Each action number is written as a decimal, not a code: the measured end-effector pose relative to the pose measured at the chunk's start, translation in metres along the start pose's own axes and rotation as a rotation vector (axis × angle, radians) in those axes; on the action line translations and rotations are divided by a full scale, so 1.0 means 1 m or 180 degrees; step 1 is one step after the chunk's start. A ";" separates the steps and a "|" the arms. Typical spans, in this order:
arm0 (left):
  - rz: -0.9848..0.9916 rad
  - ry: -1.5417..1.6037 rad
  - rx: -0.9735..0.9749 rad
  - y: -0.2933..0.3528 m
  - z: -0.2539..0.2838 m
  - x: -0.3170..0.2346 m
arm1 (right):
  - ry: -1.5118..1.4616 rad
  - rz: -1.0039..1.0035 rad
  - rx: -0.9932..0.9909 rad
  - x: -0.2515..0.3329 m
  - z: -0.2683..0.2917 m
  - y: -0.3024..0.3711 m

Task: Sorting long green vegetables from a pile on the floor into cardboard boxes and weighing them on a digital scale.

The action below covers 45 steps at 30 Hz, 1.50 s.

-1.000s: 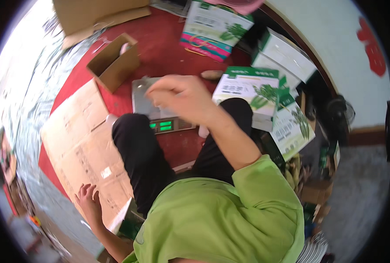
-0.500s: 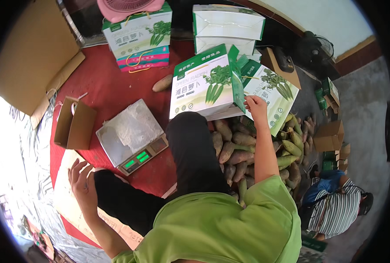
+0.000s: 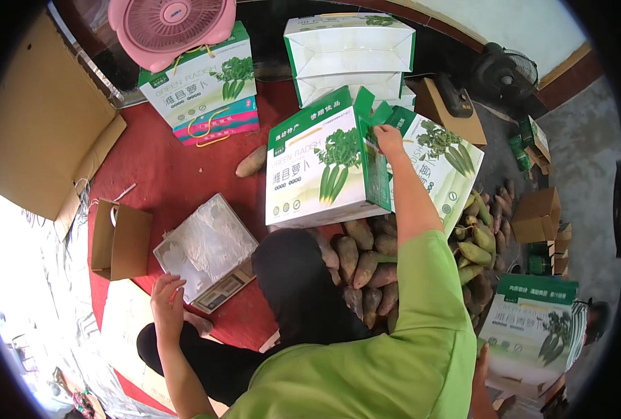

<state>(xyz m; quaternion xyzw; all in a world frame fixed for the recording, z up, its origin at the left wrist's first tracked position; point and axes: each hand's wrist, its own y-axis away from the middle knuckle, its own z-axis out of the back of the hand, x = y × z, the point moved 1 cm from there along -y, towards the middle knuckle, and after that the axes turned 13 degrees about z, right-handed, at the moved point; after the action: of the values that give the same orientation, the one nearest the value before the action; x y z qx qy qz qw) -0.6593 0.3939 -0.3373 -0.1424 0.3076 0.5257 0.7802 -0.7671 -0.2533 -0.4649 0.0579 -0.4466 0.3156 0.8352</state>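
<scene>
My right hand is closed on the upper edge of a green-and-white carton with leafy green roots printed on it, where a side flap stands up. Another such carton leans behind it, partly covered by my forearm. My left hand hovers by the near left corner of a flat weighing scale, its fingers bent loosely and apart, holding nothing. Between my knee and the cartons lies a heap of brownish root vegetables, with greener ones to the right.
A pink fan sits on stacked cartons at the far left. White cartons are stacked at the back. A brown box stands left of the scale. On the right, a co-worker's hand is beside a printed carton.
My right hand has moved from the carton's lower side up to its top edge, and the carton has turned more upright. My left hand has come nearer the scale. A carton has appeared before the co-worker.
</scene>
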 end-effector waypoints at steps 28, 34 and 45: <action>-0.0352 0.0050 -0.0617 0.020 0.022 0.006 | 0.1305 0.2207 0.0274 0.318 0.044 0.096; -0.0081 0.0042 -0.0941 0.023 0.035 0.022 | 0.0834 0.2934 -0.0135 0.389 -0.005 0.110; 0.0798 0.2463 -0.2512 0.042 0.073 0.078 | -0.2293 0.2008 0.0995 0.390 -0.141 0.156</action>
<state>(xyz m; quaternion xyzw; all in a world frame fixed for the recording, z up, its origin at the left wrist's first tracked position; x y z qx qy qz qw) -0.6534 0.5086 -0.3259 -0.5680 0.3659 0.5990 0.4299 -0.6007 0.1091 -0.2723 0.1498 -0.6496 0.5758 0.4732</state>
